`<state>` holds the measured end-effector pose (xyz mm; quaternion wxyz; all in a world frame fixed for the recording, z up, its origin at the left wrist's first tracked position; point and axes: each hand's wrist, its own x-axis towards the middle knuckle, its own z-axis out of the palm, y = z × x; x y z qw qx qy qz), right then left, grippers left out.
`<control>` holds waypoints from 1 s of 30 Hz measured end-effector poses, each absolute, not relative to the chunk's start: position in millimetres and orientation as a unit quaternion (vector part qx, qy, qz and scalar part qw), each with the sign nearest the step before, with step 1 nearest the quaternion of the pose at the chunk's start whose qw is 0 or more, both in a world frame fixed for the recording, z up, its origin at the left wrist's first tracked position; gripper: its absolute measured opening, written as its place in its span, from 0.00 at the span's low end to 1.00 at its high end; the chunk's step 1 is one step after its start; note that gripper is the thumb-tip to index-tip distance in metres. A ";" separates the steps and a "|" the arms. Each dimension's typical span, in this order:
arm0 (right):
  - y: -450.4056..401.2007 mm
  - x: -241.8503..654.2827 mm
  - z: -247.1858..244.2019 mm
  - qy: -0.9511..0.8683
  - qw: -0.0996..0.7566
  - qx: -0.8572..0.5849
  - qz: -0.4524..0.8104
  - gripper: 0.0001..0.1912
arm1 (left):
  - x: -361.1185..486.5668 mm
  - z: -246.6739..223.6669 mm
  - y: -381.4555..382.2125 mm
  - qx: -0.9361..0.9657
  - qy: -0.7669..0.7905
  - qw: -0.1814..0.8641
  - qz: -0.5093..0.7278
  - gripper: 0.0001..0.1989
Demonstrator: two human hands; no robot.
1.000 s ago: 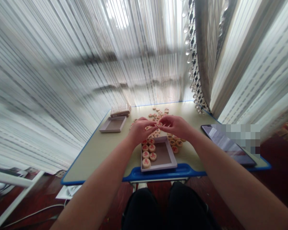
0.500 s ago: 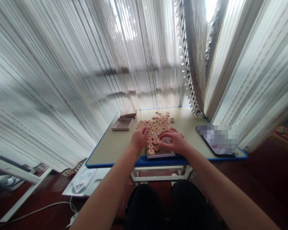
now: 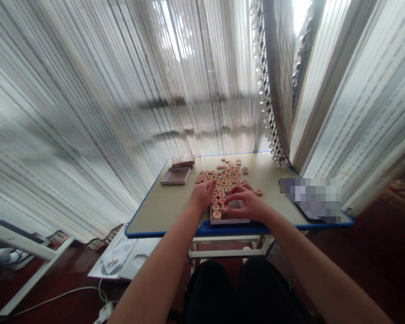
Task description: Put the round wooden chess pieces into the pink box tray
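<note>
A shallow box [image 3: 234, 220] lies at the table's near edge, with round wooden Chinese chess pieces [image 3: 216, 215] marked in red lined up along its left side. My right hand [image 3: 248, 202] reaches into it from the right, thumb and fingers curved round a Chinese chess piece [image 3: 225, 208] in the second column. My left hand [image 3: 201, 196] is by the box's far left corner with its fingers curled; whether they hold anything is hidden. Beyond both hands spreads a loose heap of more such pieces [image 3: 229, 173].
The box lid [image 3: 175, 176] lies at the back left, before a folded brownish item [image 3: 183, 160]. A dark-edged flat object [image 3: 307, 200], partly blurred out, is at the right. A single piece [image 3: 258, 192] sits right of my right hand. Curtains [image 3: 202, 112] hang behind the table [image 3: 148, 211].
My right fingers have moved slightly nearer to me within the box, down the second column of pieces. My left hand stays by the box's far left corner. The view has shifted a little.
</note>
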<state>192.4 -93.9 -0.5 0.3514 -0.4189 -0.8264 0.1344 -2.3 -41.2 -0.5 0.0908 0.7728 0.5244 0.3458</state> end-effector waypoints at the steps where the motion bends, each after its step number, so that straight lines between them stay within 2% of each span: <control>1: -93.7 192.3 0.1 -0.826 0.348 -0.419 0.143 0.13 | -2.1 -0.4 -40.6 0.774 0.522 0.098 0.346 0.25; 5: -92.6 191.4 4.5 -0.824 0.335 -0.419 0.180 0.14 | -1.2 0.5 -37.3 0.768 0.520 0.121 0.354 0.27; 16: -90.8 188.5 4.8 -0.836 0.316 -0.427 0.141 0.13 | -0.5 -1.9 -33.5 0.748 0.528 0.139 0.378 0.31; 30: -91.5 189.6 2.4 -0.849 0.306 -0.409 0.131 0.12 | 1.4 0.5 -36.0 0.755 0.536 0.127 0.355 0.30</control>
